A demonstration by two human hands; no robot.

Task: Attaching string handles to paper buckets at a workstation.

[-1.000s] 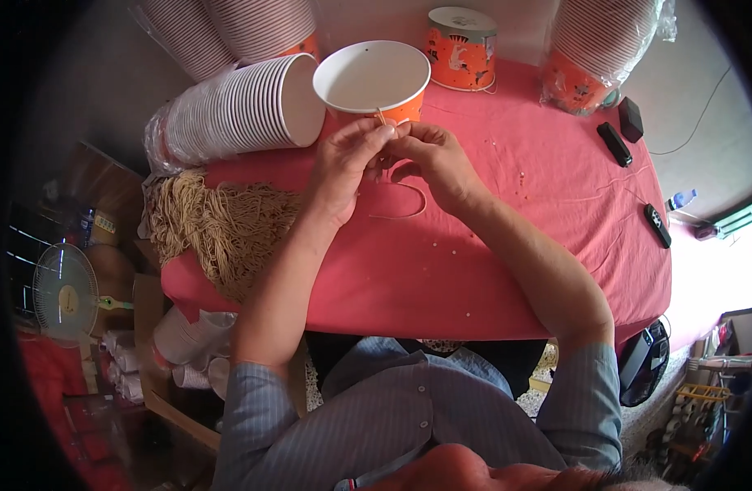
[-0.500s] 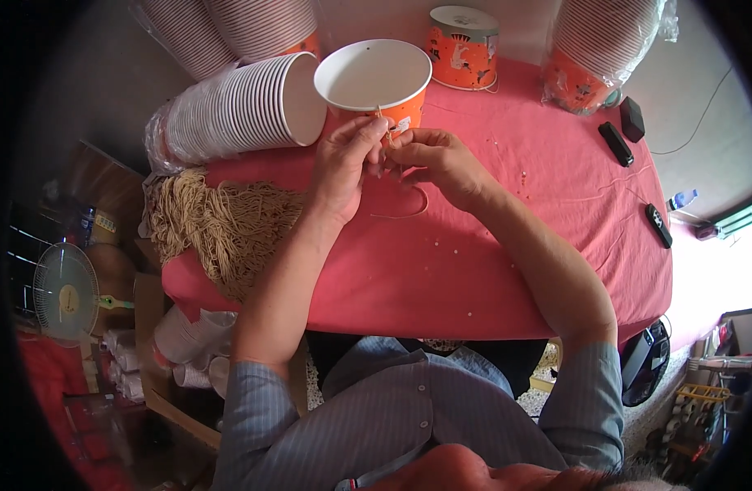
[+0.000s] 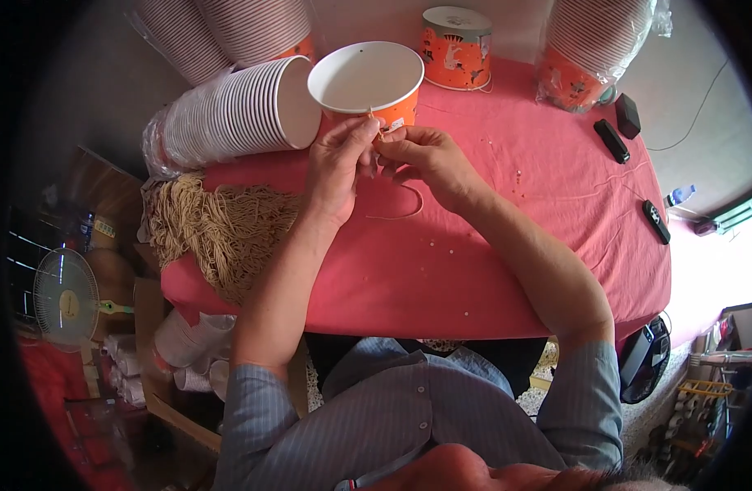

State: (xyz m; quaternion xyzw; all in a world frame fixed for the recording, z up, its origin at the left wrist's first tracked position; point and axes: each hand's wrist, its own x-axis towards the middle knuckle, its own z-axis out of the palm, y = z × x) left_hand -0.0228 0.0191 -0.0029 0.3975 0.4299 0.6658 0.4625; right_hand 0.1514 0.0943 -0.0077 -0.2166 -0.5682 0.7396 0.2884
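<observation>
An orange printed paper bucket (image 3: 405,110) with a white inside stands upright at the far middle of the table. At its near rim a thin tan cord (image 3: 418,199) passes through the rim area, and its loose tail curls on the cloth below my fingers. My left hand (image 3: 337,164) pinches the cord just under the rim. Close beside it, fingertips nearly meeting, my right hand (image 3: 432,159) is closed on the same cord. Whether there is a knot between the fingertips is hidden. A heap of tan cords (image 3: 220,233) lies left of my left forearm.
Nested paper buckets (image 3: 229,110) in plastic lie on their side at the left; another wrapped stack (image 3: 593,49) stands far right. An upside-down orange bucket (image 3: 456,61) with a cord sits at the back. Dark small devices (image 3: 612,141) lie near the right edge of the pink cloth (image 3: 490,270).
The whole view has shifted slightly. Both hands stay together at the bucket's rim, my right fingers drawn a little closer to the left ones on the cord.
</observation>
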